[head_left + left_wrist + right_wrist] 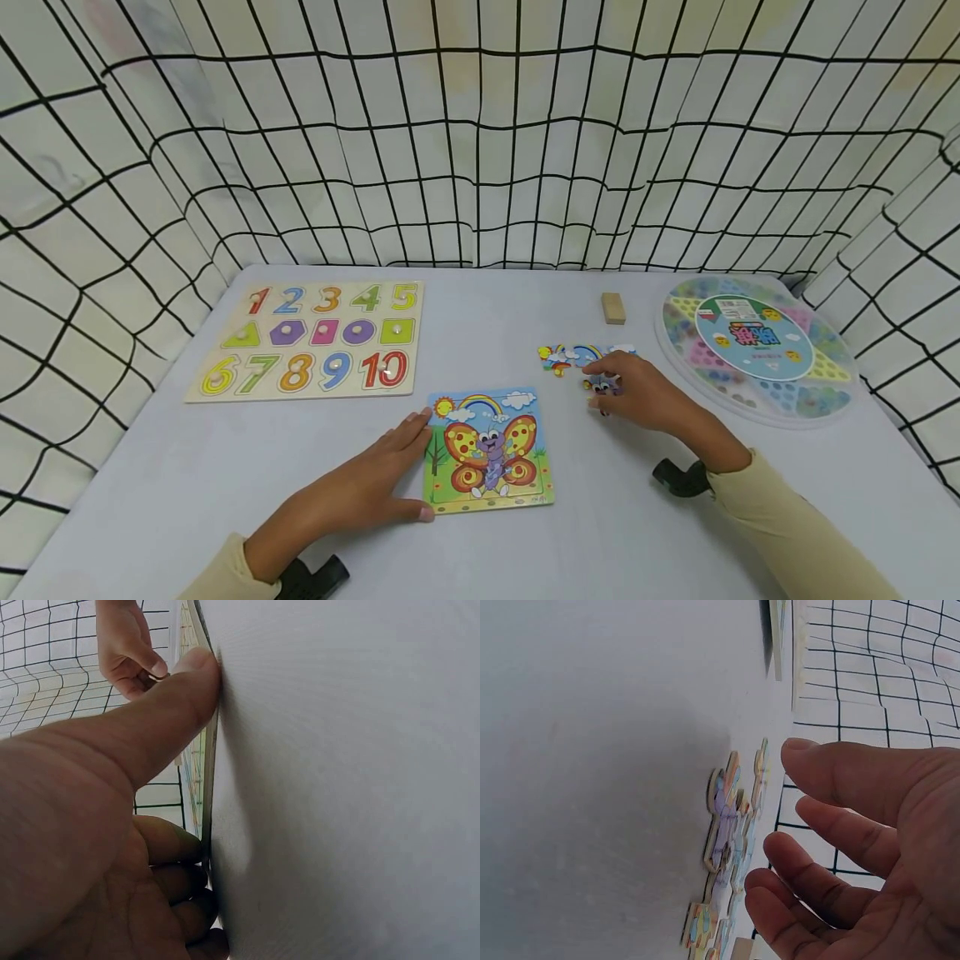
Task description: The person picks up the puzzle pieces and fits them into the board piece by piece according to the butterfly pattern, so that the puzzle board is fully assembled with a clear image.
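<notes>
A square butterfly puzzle board point(491, 450) lies on the table, showing a butterfly, rainbow and sun. My left hand point(371, 479) is spread along its left side, fingertips touching the upper left edge and thumb at the lower left corner. Loose puzzle pieces lie to the right of the board, among them a sky-and-rainbow strip point(581, 356) and a purple butterfly-body piece point(724, 825). Over these pieces hovers my right hand point(645, 392). In the right wrist view its thumb and fingers stand apart, with nothing between them.
A number and shape board point(307, 343) lies at the back left. At the back right is a round, clear-lidded bead box point(828, 350). A small wooden block point(612, 308) stands behind the loose pieces. Black netting point(480, 129) over white walls borders the table.
</notes>
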The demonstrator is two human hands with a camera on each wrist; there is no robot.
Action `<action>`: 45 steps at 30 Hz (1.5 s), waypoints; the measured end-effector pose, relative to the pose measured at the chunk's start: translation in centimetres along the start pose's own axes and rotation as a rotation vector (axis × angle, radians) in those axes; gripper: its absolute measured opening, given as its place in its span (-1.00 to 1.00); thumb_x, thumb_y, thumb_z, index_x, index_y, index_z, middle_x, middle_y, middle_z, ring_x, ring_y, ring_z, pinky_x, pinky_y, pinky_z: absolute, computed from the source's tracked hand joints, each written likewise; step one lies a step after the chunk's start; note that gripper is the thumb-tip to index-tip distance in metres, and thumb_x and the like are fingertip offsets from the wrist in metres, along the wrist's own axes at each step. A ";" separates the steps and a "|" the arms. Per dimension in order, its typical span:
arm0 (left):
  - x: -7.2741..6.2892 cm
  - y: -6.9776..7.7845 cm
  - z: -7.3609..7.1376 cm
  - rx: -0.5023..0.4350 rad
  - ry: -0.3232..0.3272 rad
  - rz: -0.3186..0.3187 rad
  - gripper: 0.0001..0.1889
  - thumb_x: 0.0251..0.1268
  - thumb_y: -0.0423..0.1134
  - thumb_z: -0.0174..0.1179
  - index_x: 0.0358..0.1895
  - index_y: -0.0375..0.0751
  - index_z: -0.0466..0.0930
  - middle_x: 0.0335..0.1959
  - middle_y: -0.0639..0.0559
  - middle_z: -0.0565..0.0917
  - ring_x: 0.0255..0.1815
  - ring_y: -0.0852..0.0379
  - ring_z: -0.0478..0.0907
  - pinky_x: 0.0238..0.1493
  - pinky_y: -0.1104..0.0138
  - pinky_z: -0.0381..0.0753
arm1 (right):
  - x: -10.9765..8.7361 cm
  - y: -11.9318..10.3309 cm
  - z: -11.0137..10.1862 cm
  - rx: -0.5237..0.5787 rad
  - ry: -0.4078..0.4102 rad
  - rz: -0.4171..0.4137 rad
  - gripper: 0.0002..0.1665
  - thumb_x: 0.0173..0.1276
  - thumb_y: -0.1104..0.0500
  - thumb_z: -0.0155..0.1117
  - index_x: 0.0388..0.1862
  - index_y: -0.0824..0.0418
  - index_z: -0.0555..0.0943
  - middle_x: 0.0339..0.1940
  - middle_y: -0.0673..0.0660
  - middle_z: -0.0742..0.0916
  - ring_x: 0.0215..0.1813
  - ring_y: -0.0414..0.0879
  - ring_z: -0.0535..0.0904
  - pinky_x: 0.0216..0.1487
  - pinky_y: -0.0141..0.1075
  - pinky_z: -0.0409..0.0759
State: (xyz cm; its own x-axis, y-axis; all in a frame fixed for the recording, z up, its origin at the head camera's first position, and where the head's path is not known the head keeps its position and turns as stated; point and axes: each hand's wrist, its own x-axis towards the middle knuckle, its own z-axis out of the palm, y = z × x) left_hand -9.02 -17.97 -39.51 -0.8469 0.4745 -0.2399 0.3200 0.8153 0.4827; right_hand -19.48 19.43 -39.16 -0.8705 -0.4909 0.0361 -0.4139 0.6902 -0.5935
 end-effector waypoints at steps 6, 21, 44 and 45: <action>0.0 0.0 0.0 0.001 -0.001 -0.005 0.06 0.02 0.13 0.43 0.51 -0.28 0.09 0.58 -0.01 -0.08 0.56 -0.04 -0.17 0.44 0.03 0.08 | 0.1 0.4 -0.1 -0.016 -0.014 0.016 -0.50 0.20 0.24 0.44 0.14 0.29 0.60 -0.02 0.19 0.62 -0.08 0.05 0.52 -0.14 -0.15 0.57; 0.1 -0.1 0.1 -0.004 -0.002 -0.007 0.06 0.02 0.12 0.44 0.52 -0.27 0.08 0.59 -0.01 -0.08 0.56 -0.04 -0.17 0.44 0.03 0.09 | 0.4 0.5 -0.5 -0.012 -0.021 0.035 -0.49 0.21 0.28 0.43 0.15 0.34 0.57 -0.11 0.19 0.60 -0.12 0.07 0.51 -0.20 -0.18 0.57; 0.1 0.1 0.0 -0.011 -0.003 -0.014 0.06 0.01 0.09 0.46 0.51 -0.27 0.10 0.58 -0.01 -0.07 0.56 -0.04 -0.15 0.45 0.03 0.07 | 1.1 0.8 0.1 -0.075 -0.064 0.047 -0.45 0.14 0.29 0.49 0.15 0.30 0.61 -0.03 0.22 0.52 -0.07 0.03 0.44 -0.14 -0.19 0.52; 0.1 0.1 0.0 -0.010 -0.003 -0.014 0.06 0.00 0.09 0.46 0.51 -0.27 0.10 0.58 -0.01 -0.06 0.56 -0.04 -0.15 0.44 0.03 0.07 | 1.1 0.7 0.1 -0.071 -0.067 0.045 -0.47 0.15 0.30 0.48 0.14 0.30 0.61 -0.02 0.24 0.49 -0.08 0.03 0.43 -0.15 -0.20 0.52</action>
State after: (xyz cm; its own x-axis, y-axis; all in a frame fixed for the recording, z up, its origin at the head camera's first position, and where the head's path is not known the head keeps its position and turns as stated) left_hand -9.06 -17.90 -39.50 -0.8502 0.4637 -0.2492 0.3036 0.8186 0.4876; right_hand -20.66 19.35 -39.63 -0.8701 -0.4909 -0.0446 -0.3943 0.7475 -0.5346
